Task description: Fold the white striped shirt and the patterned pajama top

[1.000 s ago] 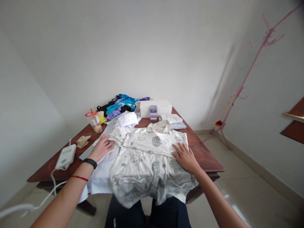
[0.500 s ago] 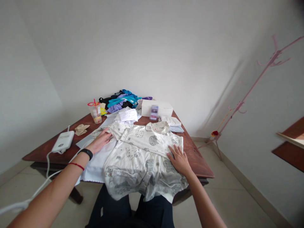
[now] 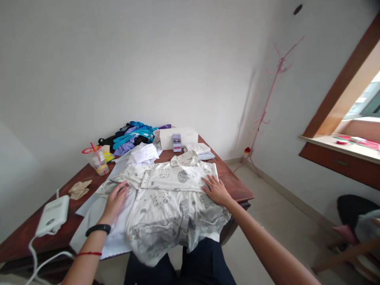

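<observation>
A white pajama top [image 3: 162, 227] with grey cartoon prints lies spread on the table, its collar away from me. One sleeve lies folded across its chest, and the lower hem hangs over the near table edge above my lap. My right hand [image 3: 216, 190] rests flat on its right side with the fingers spread. My left hand [image 3: 117, 200] is beside the left sleeve, fingers loosely stretched and slightly bent, over a white cloth [image 3: 115, 237] under the top. No cloth shows gripped in either hand.
On the brown table [image 3: 237, 190] are a plastic cup with a straw [image 3: 97, 160], a crumpled napkin [image 3: 79, 190], a white corded device [image 3: 53, 215], a clothes pile [image 3: 135, 136], a white box [image 3: 190, 135] and folded cloths [image 3: 198, 149]. A pink coat rack [image 3: 268, 99] stands right.
The view has turned right, bringing the window ledge and a chair into sight. My left hand has drawn slightly nearer along the sleeve; my right hand stays on the pajama top.
</observation>
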`<state>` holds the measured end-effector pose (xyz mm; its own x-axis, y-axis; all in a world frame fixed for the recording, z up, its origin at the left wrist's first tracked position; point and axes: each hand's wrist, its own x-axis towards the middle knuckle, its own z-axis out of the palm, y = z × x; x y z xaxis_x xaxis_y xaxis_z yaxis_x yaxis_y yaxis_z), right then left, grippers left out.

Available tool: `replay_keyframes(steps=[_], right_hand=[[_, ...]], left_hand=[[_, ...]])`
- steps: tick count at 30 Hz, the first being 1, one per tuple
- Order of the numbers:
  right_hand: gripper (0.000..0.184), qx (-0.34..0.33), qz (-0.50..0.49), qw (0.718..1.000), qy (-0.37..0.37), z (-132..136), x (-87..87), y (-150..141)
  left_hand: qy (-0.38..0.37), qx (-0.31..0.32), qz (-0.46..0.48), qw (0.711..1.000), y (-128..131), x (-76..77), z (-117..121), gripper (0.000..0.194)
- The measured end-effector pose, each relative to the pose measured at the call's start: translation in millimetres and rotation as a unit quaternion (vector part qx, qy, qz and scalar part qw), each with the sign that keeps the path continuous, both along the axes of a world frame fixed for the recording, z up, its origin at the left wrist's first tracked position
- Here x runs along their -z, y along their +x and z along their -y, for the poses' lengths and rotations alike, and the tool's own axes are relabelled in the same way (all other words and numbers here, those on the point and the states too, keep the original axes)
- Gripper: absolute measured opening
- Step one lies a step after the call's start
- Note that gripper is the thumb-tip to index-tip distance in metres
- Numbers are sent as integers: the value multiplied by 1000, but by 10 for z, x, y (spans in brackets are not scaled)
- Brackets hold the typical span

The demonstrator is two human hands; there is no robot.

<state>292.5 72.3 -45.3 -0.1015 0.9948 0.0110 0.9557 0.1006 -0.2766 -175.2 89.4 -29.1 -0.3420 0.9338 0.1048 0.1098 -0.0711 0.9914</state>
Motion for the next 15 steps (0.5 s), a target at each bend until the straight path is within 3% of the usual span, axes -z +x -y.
replay_keyframes(steps=[6, 15], right_hand=[[66, -2, -10, 1000, 0, -6, 6, 7], [65, 5, -3, 1000, 9, -5, 25, -7]], left_hand=[[36, 30, -98, 994, 27, 75, -1, 38], [62, 35, -90, 993, -56, 176, -45, 48]])
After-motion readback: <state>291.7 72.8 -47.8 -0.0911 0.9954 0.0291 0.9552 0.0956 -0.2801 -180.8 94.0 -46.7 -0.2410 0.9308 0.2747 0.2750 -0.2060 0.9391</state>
